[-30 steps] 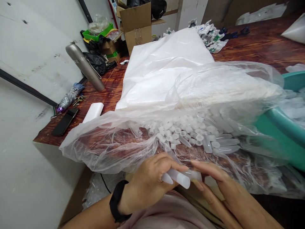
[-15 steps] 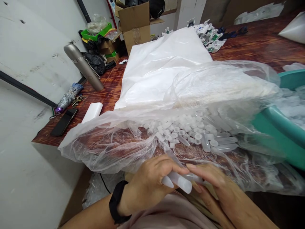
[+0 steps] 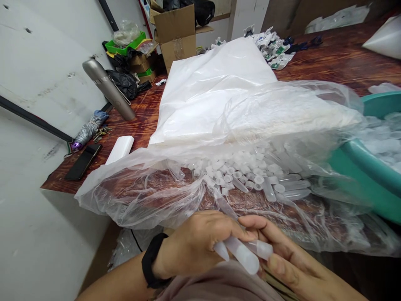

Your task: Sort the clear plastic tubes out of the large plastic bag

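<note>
My left hand (image 3: 200, 236), with a black band on its wrist, is closed round several translucent plastic tubes (image 3: 239, 251). One of them shows a pointed tip, and another ends in a frosted cap (image 3: 265, 250) on the right. Beside that cap is my right hand (image 3: 291, 253), its thumb and fingers spread apart; the thumb tip lies close to the cap, and whether it touches cannot be told. Beyond both hands, a heap of small white caps (image 3: 230, 170) and loose tubes (image 3: 293, 184) lies on clear plastic sheeting (image 3: 131, 200).
A teal basin (image 3: 354, 167) of translucent pieces stands at the right. Behind the heap lies a large white plastic bag (image 3: 216, 83). On the left are a phone (image 3: 83, 161), a white box-shaped object (image 3: 120, 149) and a metal flask (image 3: 108, 90). A cardboard box (image 3: 175, 33) sits farther back.
The fingers of my right hand have spread away from the tube, and its frosted cap now shows. The tubes in my left hand have tilted and shifted slightly down and right.
</note>
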The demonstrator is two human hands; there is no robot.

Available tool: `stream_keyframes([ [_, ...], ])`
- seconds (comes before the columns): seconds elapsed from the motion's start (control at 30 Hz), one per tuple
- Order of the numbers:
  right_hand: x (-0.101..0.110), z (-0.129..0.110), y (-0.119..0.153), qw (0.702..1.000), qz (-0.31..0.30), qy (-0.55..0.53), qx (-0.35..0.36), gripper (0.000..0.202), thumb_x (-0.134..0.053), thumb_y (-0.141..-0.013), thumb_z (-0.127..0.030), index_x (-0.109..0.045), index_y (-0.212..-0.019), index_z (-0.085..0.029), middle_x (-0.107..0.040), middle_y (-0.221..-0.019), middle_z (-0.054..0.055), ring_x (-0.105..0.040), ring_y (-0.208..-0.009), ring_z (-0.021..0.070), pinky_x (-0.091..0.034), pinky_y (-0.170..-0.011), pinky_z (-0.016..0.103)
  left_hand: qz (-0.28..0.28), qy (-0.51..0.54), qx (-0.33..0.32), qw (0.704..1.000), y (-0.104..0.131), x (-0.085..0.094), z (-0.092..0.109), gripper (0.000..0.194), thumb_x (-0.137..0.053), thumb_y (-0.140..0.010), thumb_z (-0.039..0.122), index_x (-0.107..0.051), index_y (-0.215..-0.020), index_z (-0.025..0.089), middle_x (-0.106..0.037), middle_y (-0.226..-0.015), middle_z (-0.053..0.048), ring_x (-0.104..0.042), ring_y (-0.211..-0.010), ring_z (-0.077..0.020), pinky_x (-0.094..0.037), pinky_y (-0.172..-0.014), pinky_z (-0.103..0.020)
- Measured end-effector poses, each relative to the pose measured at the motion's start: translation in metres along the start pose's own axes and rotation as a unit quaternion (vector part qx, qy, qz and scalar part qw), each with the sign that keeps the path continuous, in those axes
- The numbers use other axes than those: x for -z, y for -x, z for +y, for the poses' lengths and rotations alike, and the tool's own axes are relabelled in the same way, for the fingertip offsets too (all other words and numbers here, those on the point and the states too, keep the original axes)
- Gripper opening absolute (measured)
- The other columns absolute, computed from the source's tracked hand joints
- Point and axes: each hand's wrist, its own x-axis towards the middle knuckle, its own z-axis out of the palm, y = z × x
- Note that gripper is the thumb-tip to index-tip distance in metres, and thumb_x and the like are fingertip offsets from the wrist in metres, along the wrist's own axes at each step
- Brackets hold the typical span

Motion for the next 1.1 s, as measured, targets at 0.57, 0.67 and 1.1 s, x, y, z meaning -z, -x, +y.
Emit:
stream_keyframes([
  [0.57, 0.056, -0.013, -0.074, 0.648, 0.256, 0.616, 0.368, 0.042, -0.042, -0.107, -0.014, -0.057, -0.145, -0.023, -0.074, -0.12, 0.012, -0.067, -0.106, 0.0322, -0.052, -0.093, 0.049, -0.255, -0.471, 0.071, 0.842, -0.101, 0.01, -0.017, 0.022, -0.051, -0.1, 0.003, -0.064, -0.117, 0.007, -0.074, -0.111, -0.018, -0.073, -0.102, -0.0313, -0.059, -0.089, -0.043],
  [0.67, 0.06, -0.009, -0.078, 0.65, 0.261, 0.613, 0.367, 0.042, -0.045, -0.105, -0.013, -0.06, -0.143, -0.021, -0.076, -0.116, 0.011, -0.065, -0.101, 0.0319, -0.051, -0.091, 0.048, -0.256, -0.481, 0.067, 0.836, -0.106, 0.009, -0.017, 0.02, -0.05, -0.101, 0.004, -0.066, -0.113, 0.006, -0.074, -0.108, -0.02, -0.074, -0.102, -0.0314, -0.058, -0.087, -0.042],
  [1.1, 0.056, -0.015, -0.056, 0.8, 0.369, 0.365, 0.301, 0.038, -0.06, -0.103, -0.042, -0.078, -0.132, -0.025, -0.068, -0.12, 0.013, -0.069, -0.11, 0.0292, -0.058, -0.097, 0.046, -0.212, -0.458, 0.062, 0.861, -0.117, 0.021, -0.026, 0.014, -0.064, -0.102, 0.015, -0.068, -0.115, 0.012, -0.075, -0.117, -0.014, -0.076, -0.106, -0.0276, -0.06, -0.089, -0.036],
])
